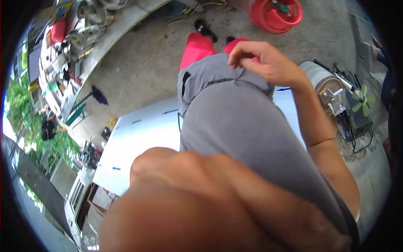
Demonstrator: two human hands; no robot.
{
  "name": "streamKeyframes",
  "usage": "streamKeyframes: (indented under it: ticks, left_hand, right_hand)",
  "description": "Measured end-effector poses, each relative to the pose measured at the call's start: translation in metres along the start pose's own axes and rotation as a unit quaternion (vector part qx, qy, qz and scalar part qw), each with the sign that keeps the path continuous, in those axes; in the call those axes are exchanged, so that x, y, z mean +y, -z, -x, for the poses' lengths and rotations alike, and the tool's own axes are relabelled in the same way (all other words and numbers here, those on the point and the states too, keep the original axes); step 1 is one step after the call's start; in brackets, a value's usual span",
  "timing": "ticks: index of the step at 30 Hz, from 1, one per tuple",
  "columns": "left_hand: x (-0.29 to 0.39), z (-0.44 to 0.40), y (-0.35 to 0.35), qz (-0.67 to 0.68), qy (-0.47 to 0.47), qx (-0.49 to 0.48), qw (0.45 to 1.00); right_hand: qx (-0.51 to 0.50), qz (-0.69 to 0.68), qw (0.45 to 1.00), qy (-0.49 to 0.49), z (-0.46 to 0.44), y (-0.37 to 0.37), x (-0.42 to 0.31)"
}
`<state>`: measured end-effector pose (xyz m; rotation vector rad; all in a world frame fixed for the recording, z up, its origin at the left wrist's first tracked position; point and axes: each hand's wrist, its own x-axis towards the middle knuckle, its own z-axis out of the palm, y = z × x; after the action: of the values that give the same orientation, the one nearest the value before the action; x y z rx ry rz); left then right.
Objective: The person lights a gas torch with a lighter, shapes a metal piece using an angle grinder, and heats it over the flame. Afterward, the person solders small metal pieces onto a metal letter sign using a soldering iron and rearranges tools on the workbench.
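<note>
My right hand [268, 65] hovers in front of the lower edge of my grey shirt [235, 113]. Its fingers are loosely curled, with a gap by the thumb, and nothing shows in them. Large blurred skin fills the bottom of the view, very near the camera; it seems to be my left hand [189, 189], but its fingers cannot be made out. Beside and behind my body lies a white panel [147, 122] with small blue arrow marks. My red trouser legs [197, 50] and a dark shoe [205, 29] appear at the top.
A red bucket [262, 19] with something green inside stands at the top right. At right are a pale rounded container [312, 71] and a green-bladed fan [364, 101]. A cluttered bench [111, 46] runs along the upper left. A yellow cord [145, 59] crosses the concrete floor. Another person [49, 128] is far left.
</note>
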<state>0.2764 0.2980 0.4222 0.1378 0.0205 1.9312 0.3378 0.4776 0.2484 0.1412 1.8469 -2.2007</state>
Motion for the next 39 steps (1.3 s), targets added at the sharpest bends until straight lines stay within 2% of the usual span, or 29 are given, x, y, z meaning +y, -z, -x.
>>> streamKeyframes:
  ticks: [9,12,15,17,19,21,22,24,25,27,28,30,32,34,36,38,39]
  left_hand:
    - [-0.001,0.005,0.004,-0.004,-0.029,-0.02,0.999]
    - [0.004,0.005,0.005,-0.015,-0.027,-0.02,0.999]
    - [0.025,0.007,0.011,-0.086,-0.003,-0.032,0.996]
    - [0.05,0.021,0.018,-0.202,0.063,-0.032,0.977]
    - [0.083,0.035,0.031,-0.405,0.211,-0.052,0.888]
    - [0.085,0.039,0.039,-0.617,0.198,0.047,0.76]
    - [0.086,0.042,0.051,-0.625,0.184,0.049,0.757]
    - [0.091,0.055,0.084,-0.767,0.119,0.214,0.593]
    - [0.098,0.062,0.098,-0.773,0.1,0.217,0.588]
    - [0.111,0.082,0.129,-0.728,0.166,0.293,0.597]
    - [0.115,0.1,0.154,-0.73,0.151,0.298,0.596]
    - [0.127,0.143,0.221,-0.677,0.15,0.371,0.618]
    - [0.132,0.205,0.292,-0.667,0.117,0.462,0.573]
    - [0.127,0.273,0.349,-0.575,0.136,0.576,0.565]
    - [0.118,0.279,0.315,-0.45,0.229,0.664,0.551]
    - [0.106,0.284,0.294,-0.371,0.234,0.629,0.642]
    - [0.098,0.299,0.309,-0.295,0.182,0.611,0.712]
  right_hand:
    - [-0.014,0.031,0.999,-0.029,-0.008,-0.001,-0.003]
    - [-0.015,0.003,0.999,-0.04,-0.007,-0.009,0.005]
    - [0.014,-0.003,0.999,-0.035,-0.006,-0.009,0.006]
    - [0.019,0.007,0.999,-0.042,-0.002,-0.007,0.013]
    - [0.038,0.041,0.998,-0.043,-0.003,0.002,0.013]
    - [0.078,0.082,0.991,-0.065,0.008,0.004,0.007]
    - [0.068,0.092,0.992,-0.055,0.01,0.007,0.003]
    - [0.114,0.144,0.978,-0.098,0.012,0.008,-0.002]
    - [0.119,0.16,0.973,-0.112,0.01,0.01,-0.006]
    - [0.123,0.196,0.964,-0.134,0.005,0.011,-0.013]
    - [0.114,0.206,0.964,-0.125,0.003,0.01,-0.015]
    - [0.116,0.275,0.948,-0.108,-0.009,0.011,-0.02]
    - [0.114,0.301,0.942,-0.092,-0.022,0.006,-0.029]
    - [0.108,0.346,0.928,-0.09,-0.035,-0.001,-0.036]
    - [0.095,0.365,0.923,-0.074,-0.053,-0.01,-0.032]
    - [0.062,0.42,0.903,-0.071,-0.077,-0.023,-0.037]
    - [0.054,0.429,0.9,-0.048,-0.093,-0.032,-0.042]
